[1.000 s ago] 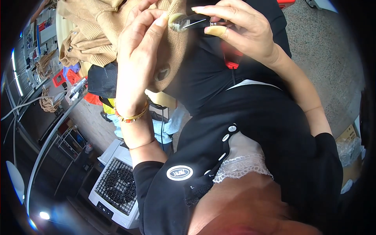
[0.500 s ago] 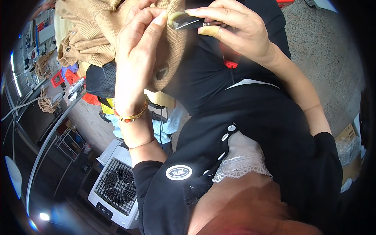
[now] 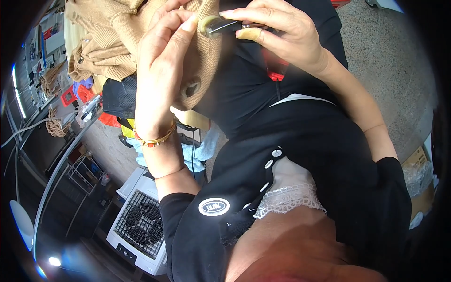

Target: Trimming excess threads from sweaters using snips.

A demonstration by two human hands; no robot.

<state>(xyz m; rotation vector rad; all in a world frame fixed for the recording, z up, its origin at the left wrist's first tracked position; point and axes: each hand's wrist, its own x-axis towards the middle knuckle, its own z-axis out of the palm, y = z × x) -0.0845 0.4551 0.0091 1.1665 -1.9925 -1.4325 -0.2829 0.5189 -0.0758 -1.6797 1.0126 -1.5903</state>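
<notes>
A tan knit garment [image 3: 105, 28] hangs over the table edge at the top left. My left hand [image 3: 162, 56] pinches its edge beside a pale round button [image 3: 206, 24]. Small black-and-silver thread snips [image 3: 228, 26] are gripped between the fingers and thumb of my right hand [image 3: 296, 40], their tips over that button. Whether the blades touch a thread is too small to tell. A yellowish cover [image 3: 250, 34] wraps my right thumb. Lower on the same knit edge sits a second, darker button [image 3: 190, 88].
Below the table, light blue cloth [image 3: 204, 150] hangs by my left forearm. A white air cooler [image 3: 141, 225] with a black grille stands at the lower left. Something red [image 3: 277, 70] lies against my dark clothing under my right hand. Cardboard and plastic wrap [image 3: 418, 174] sit far right.
The snips in my right hand have shifted slightly left, so their tips now overlap the button. My left hand keeps its pinch on the knit and has moved only a little.
</notes>
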